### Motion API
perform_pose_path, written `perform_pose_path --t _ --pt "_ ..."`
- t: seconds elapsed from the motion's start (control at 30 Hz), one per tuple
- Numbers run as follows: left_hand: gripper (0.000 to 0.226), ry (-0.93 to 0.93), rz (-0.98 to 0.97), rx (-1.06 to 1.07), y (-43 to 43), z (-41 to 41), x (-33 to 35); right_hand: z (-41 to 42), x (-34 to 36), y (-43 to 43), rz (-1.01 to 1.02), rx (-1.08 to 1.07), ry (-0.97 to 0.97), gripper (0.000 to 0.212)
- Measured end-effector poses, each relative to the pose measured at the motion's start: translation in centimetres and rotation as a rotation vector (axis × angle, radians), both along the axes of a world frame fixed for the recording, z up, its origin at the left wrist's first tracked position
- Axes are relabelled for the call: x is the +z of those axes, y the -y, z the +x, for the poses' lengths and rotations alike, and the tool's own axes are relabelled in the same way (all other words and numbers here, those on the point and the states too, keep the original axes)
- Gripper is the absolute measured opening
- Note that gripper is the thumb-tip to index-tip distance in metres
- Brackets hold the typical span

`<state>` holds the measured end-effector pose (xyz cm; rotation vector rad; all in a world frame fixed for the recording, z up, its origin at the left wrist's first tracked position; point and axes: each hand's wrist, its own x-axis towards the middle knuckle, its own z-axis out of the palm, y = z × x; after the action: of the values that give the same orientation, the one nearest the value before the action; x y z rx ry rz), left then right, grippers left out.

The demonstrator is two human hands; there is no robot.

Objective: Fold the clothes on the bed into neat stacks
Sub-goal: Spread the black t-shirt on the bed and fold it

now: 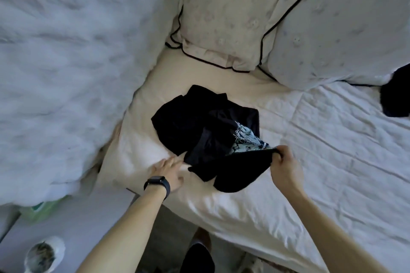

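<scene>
One white cup (44,255) in the lower left corner holds something dark and speckled, too blurred to name. At centre frame the left hand (170,172), a black watch (158,183) on its wrist, lies flat on the bed (332,150), fingers straight and slightly apart, just beside the crumpled pile of dark clothes (195,122). The right hand (282,162) pinches the edge of a black garment (239,170), fingers curled round the cloth. A pale blue patterned piece (246,137) shows in the pile

Left hand (169,172): black watch (158,183) on the wrist, rounded rectangular face, plain black band. Right hand (285,167) and both forearms bare up to the frame edge.
</scene>
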<state>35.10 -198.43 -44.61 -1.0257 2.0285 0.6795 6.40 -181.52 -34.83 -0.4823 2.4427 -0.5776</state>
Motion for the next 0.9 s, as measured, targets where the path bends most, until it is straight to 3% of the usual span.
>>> perform_pose_path --t 0.1,0.2,0.43,0.57,0.67,0.73,0.9 --pt "0.049 -0.145 -0.002 0.137 0.9 -2.5 4.4 -2.4 7.2 -1.1 -0.199 -0.138 -0.068 0.019" --pt "0.045 -0.419 -0.077 0.284 1.1 -6.5 11.3 -4.6 14.6 -2.3 -0.368 -0.185 -0.115 0.028" --pt "0.049 -1.109 0.058 0.191 -5.3 -21.4 32.8 -8.0 28.5 -4.7 -0.644 -0.088 -0.207 0.030" --pt "0.046 -1.156 -0.087 -0.030 -12.6 -28.0 40.8 -10.5 35.0 -7.3 -0.798 -0.080 -0.187 0.011" --pt "0.024 -1.190 -0.169 -0.008 -16.1 -31.2 43.9 -12.9 38.7 -10.5 -0.840 -0.014 -0.203 0.008" --pt "0.013 -1.235 -0.097 0.050 -17.5 -32.3 45.7 -15.4 40.4 -13.8 -0.863 0.001 -0.215 0.015" --pt "0.007 -1.312 -0.046 0.088 -18.9 -34.8 51.8 -20.8 42.6 -21.4 -0.772 0.118 -0.353 0.009"
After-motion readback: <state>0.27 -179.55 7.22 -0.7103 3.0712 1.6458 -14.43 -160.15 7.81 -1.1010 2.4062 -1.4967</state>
